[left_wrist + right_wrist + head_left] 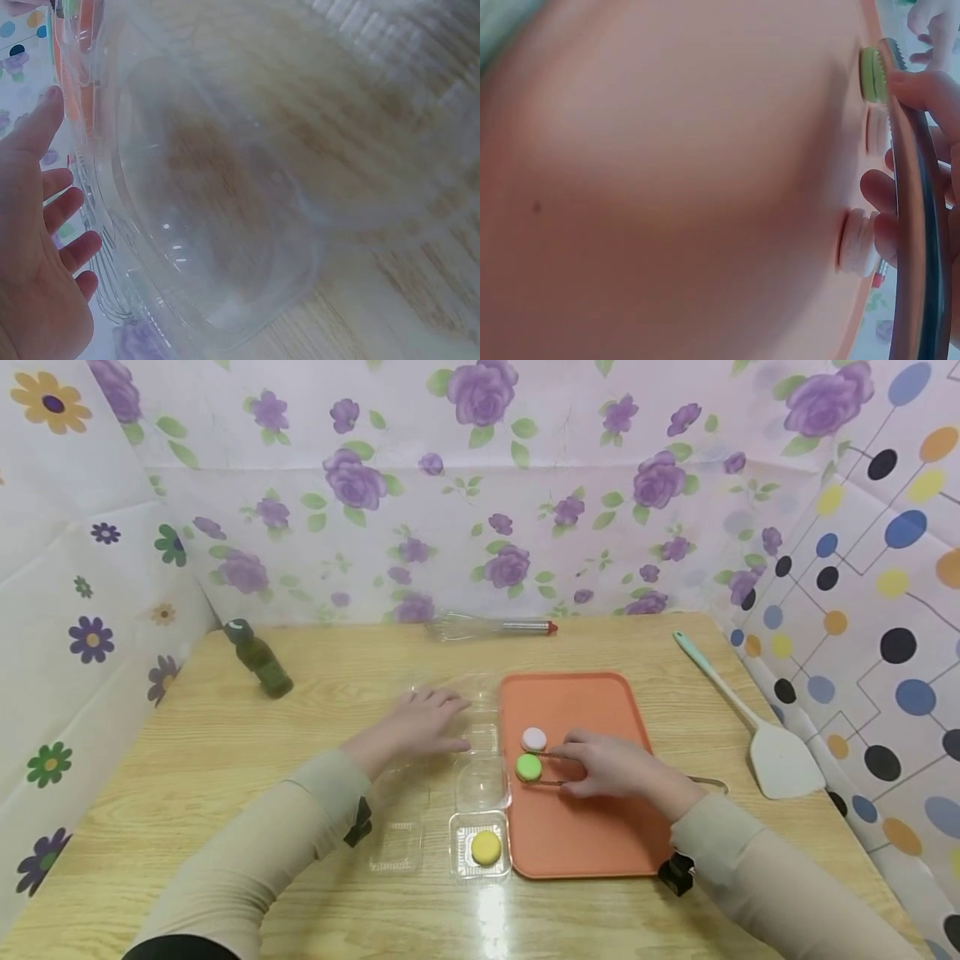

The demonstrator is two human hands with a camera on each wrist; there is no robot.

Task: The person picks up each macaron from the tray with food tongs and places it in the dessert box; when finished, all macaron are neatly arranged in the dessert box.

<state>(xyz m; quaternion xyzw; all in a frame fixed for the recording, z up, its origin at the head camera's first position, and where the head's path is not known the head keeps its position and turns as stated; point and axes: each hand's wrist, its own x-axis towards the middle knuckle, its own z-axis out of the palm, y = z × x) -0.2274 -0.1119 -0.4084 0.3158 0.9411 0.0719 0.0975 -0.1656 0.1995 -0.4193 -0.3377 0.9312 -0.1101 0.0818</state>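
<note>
My right hand [611, 768] holds metal tongs [909, 195] over the orange tray [573, 852]. The tong tips lie on either side of a green macaron [528, 767]; whether they squeeze it I cannot tell. Just beyond it sits a pale pink macaron [534, 740]. Another pinkish macaron [856, 241] shows in the right wrist view, under the hand. Fingers spread, my left hand [423, 722] hovers at or touches clear plastic boxes [217, 202] left of the tray; contact is unclear. In the nearest clear box [459, 864] lies a yellow macaron [486, 847].
A whisk [491, 627] lies at the back of the wooden table [330, 902]. On the far left is a dark green bottle [261, 660]. A white spatula [780, 760] with a mint handle lies right of the tray. Patterned cloth surrounds three sides.
</note>
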